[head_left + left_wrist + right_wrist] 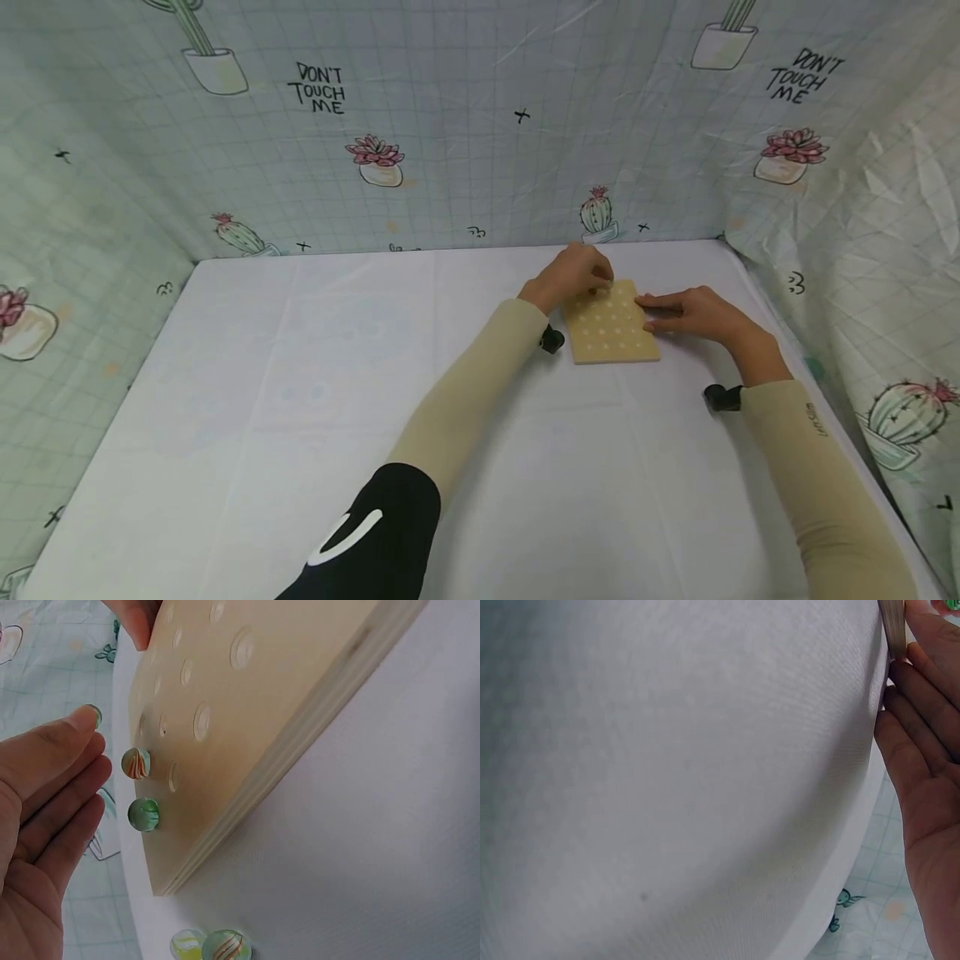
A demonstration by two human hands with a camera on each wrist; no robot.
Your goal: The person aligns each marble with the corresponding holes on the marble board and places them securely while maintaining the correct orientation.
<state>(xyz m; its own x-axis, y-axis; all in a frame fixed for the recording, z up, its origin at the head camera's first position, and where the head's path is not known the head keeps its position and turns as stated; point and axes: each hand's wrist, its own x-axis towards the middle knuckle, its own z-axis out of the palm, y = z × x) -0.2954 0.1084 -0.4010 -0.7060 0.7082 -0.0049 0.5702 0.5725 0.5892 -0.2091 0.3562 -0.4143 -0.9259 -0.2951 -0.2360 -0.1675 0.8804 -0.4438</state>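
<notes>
A square wooden board (611, 333) with rows of round hollows lies on the white table. Over its far left corner, my left hand (573, 273) pinches a small glass marble (94, 715) between thumb and fingertips; most of the marble is covered. Two marbles sit in hollows near the board's edge in the left wrist view: an orange-striped marble (136, 763) and a green marble (143, 814). With fingers fairly straight, my right hand (697, 314) touches the board's right edge. The right wrist view shows this hand (937, 750) against the board's side (894, 630).
Beside the board on the table are a yellow-streaked marble (187, 944) and another striped marble (227, 947). The white tabletop (315, 400) reaches a patterned cloth backdrop (465, 167) behind and at both sides.
</notes>
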